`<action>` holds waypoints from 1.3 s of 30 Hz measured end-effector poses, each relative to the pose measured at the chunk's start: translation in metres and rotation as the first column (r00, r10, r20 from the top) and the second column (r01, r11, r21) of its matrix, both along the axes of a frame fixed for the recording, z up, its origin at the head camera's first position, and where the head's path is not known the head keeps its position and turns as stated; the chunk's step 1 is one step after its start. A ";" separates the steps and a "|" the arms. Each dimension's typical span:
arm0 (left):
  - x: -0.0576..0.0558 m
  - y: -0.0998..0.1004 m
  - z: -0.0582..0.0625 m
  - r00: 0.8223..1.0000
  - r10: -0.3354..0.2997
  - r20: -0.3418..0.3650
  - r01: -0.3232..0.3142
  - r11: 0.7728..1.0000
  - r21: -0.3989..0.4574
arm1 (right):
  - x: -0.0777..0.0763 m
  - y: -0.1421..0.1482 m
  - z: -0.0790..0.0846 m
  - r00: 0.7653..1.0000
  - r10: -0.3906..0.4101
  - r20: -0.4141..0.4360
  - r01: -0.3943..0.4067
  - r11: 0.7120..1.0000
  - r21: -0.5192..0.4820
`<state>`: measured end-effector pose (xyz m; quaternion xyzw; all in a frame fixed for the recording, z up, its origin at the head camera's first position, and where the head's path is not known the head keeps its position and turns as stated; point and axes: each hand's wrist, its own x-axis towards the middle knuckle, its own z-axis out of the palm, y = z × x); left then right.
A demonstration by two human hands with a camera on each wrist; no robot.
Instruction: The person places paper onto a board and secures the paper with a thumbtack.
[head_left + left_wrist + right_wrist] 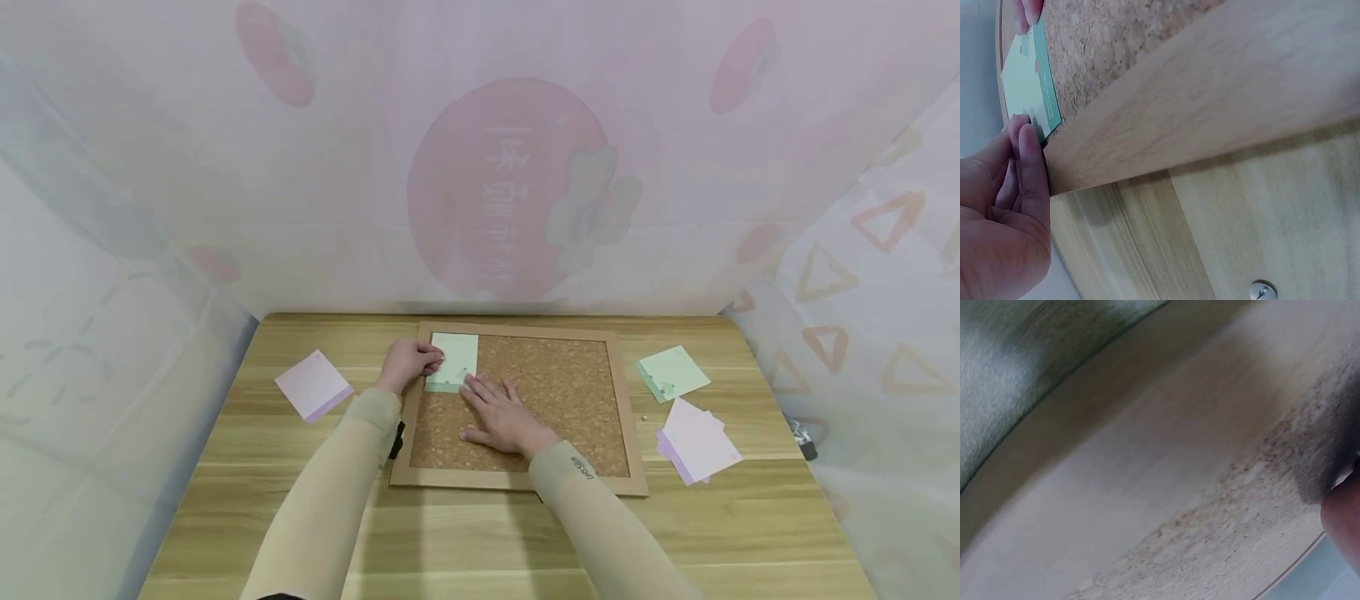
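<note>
A cork board [551, 400] in a wooden frame lies on the table, with a pale green sticky note [453, 354] in its far left corner. At the note's left edge, the thumb and fingertips of my left hand [407, 364] come together in a pinch. A small shiny spot shows there, like a thumbtack head, mostly covered by the fingers. My right hand [504, 414] lies spread on the cork, its fingertips touching the note's near right corner. In the right wrist view only one finger [1342, 519] is visible.
A pink note [313, 386] lies left of the board. On the right are another green note [672, 372], overlapping pink notes [701, 442] and a tiny shiny piece [643, 418]. The left wrist view shows a silver thumbtack [1263, 290] on the table.
</note>
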<state>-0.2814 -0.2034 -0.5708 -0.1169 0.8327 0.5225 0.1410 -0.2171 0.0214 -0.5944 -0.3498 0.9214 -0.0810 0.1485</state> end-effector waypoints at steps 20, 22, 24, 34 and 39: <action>0.005 0.012 0.012 0.998 0.058 -0.029 -0.059 0.997 -0.043 | 0.002 0.000 0.003 1.000 -0.003 -0.004 0.003 1.000 -0.005; 0.005 0.012 0.012 0.998 0.062 -0.025 -0.063 0.997 -0.043 | 0.002 0.000 0.002 1.000 -0.004 -0.005 0.004 1.000 -0.008; 0.005 0.012 0.011 0.998 0.064 -0.022 -0.065 0.997 -0.044 | 0.002 0.000 0.002 1.000 -0.005 -0.008 0.005 1.000 -0.006; 0.005 0.011 0.012 0.999 0.044 -0.028 -0.046 0.997 -0.066 | 0.002 0.000 0.004 1.000 -0.006 -0.011 0.006 1.000 0.000; 0.003 0.012 0.011 0.999 0.022 -0.048 -0.028 0.991 -0.132 | 0.003 0.000 0.005 1.000 -0.006 -0.004 0.006 1.000 -0.006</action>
